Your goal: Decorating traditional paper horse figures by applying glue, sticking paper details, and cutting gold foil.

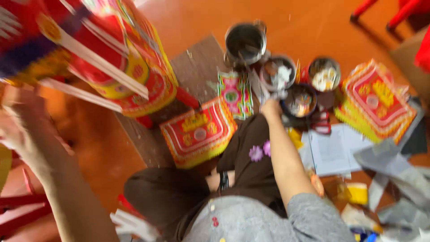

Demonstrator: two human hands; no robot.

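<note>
Small dark bowl [300,101] sits on the floor just ahead of the right hand [271,107], grip state too blurred to tell, while left hand [20,127] steadies the red-and-yellow paper lantern [112,58] far left.

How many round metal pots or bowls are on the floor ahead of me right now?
4: a tall pot farthest back, a bowl right of it, another bowl further right, and a dark bowl by the right hand. More may be hidden.

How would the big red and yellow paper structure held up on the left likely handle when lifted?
The paper structure is probably light for its size, being thin printed paper over slim pale sticks. Likely fragile and easily crushed. The left hand is blurred at its base, so its grip is unclear.
</note>
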